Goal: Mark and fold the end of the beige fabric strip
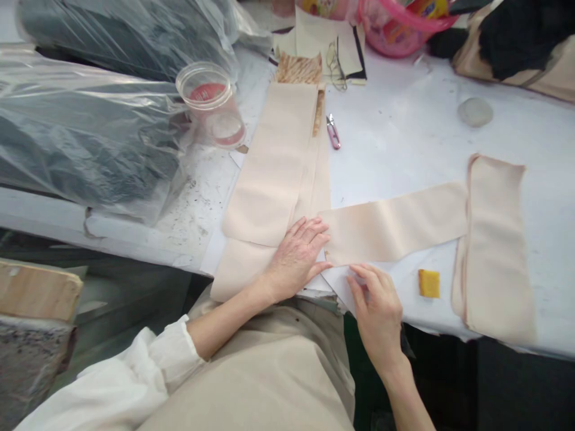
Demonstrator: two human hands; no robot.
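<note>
My left hand point(299, 257) lies flat, fingers stretched out, at the left end of a pale beige fabric strip point(395, 222). That strip runs rightward to a folded pile of the same fabric point(498, 251). Under and beside this hand is a stack of long beige fabric pieces point(272, 155). My right hand point(380, 308) is closed in a pinch at the strip's lower edge, over a white sheet point(340, 282); what is between its fingertips is too small to tell. A small yellow block point(429, 283) lies to the right of that hand.
Pink thread snips point(333, 133) lie beyond the strip. A clear plastic tub point(213, 111) stands left of the stack, beside plastic-wrapped dark rolls point(90, 126). Farther back are eyeglasses point(335, 66), a pink basket point(395, 36) and a round stone-like disc point(475, 112). The table's front edge is close.
</note>
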